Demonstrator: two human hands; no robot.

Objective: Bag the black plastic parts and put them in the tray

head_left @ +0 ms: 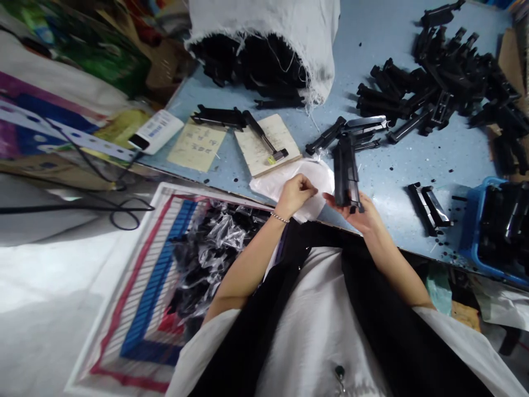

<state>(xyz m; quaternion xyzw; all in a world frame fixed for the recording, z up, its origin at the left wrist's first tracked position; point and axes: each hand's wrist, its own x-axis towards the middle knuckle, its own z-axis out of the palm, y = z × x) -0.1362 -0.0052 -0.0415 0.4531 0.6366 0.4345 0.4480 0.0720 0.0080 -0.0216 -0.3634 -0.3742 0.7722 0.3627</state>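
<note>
My right hand (363,214) holds a long black plastic part (346,171) upright, with its lower end against the fingers. My left hand (295,194), a beaded bracelet at its wrist, is closed in a pinch over a stack of thin, clear-white plastic bags (268,184). Whether a bag edge is between those fingertips I cannot make out. Just beyond the right hand, several similar black parts (328,135) lie in a loose cluster. Left of the bags, a wooden block (252,151) carries a black part with a yellow bit at its end.
A white woven sack (268,19) of black parts stands at the back. Many more parts (442,77) are heaped at the far right. A blue basket (471,226) sits at the right edge. Below the bench, a crate (136,309) holds bagged parts. A paper note (196,146) lies left.
</note>
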